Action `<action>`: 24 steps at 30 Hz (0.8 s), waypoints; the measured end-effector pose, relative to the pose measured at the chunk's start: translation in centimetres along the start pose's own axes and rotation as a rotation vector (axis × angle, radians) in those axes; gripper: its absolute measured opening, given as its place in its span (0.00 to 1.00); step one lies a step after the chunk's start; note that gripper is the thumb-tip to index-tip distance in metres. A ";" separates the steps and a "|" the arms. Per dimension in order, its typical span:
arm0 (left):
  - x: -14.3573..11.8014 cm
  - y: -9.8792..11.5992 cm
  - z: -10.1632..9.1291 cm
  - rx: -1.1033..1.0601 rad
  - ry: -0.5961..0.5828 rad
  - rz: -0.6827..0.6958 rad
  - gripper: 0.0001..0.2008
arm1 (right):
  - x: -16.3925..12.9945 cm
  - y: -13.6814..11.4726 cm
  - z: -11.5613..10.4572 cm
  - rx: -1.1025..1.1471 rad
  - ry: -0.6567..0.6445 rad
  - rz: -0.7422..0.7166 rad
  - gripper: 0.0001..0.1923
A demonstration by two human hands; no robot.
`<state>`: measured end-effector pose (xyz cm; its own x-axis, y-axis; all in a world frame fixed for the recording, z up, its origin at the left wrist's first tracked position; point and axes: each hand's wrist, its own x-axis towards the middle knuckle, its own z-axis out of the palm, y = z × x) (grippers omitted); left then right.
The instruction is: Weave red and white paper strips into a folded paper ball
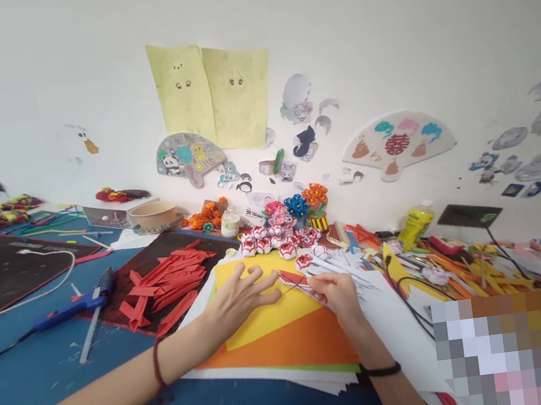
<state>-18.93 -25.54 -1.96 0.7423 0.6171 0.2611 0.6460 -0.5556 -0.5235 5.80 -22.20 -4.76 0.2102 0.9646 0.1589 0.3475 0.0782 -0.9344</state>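
Head view: right hand [337,294] pinches a small red-and-white folded paper [294,278] between thumb and fingers, at the end nearest that hand; grip closed on it. Left hand [242,294] is open, palm down, fingers spread and bent, holding nothing visible; whether a fingertip touches the paper cannot be told. The paper projects leftward from the right-hand pinch, its red tip pointing toward the left fingers, above the yellow sheet [260,319]. Judged handling: very light, fairly stiff along the folds, dry rather than slippery, easily creased or crushed. Best hold, by estimate: a light pinch at the folded edges or the thicker end, sparing the tip. Just beyond the grip sit red-and-white paper flowers [287,249]; loose white strips [342,264] lie beside it; red folded strips [174,280] lie left, past the left hand.
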 end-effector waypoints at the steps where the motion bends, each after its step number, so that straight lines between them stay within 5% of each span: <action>1: 0.1 -0.1 -0.2 -0.014 0.004 -0.013 0.41 | 0.1 0.0 -0.1 0.047 -0.043 0.012 0.17; 6: 0.7 -1.1 -0.5 -0.146 0.091 -0.048 0.44 | 0.4 -0.2 -0.7 0.219 -0.224 0.046 0.17; 11: 1.5 -2.4 -0.9 -0.217 0.109 0.062 0.42 | 0.2 -0.8 -1.7 0.343 -0.384 0.091 0.17; 24: 2.1 -3.4 -1.0 -0.293 0.083 0.241 0.39 | 0.0 -1.0 -1.8 0.498 -0.601 0.101 0.24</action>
<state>-19.41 -22.91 1.17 0.8834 0.4087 0.2294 0.4654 -0.8225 -0.3268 7.13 -22.72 -3.23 -0.3603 0.9328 -0.0009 -0.1277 -0.0503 -0.9905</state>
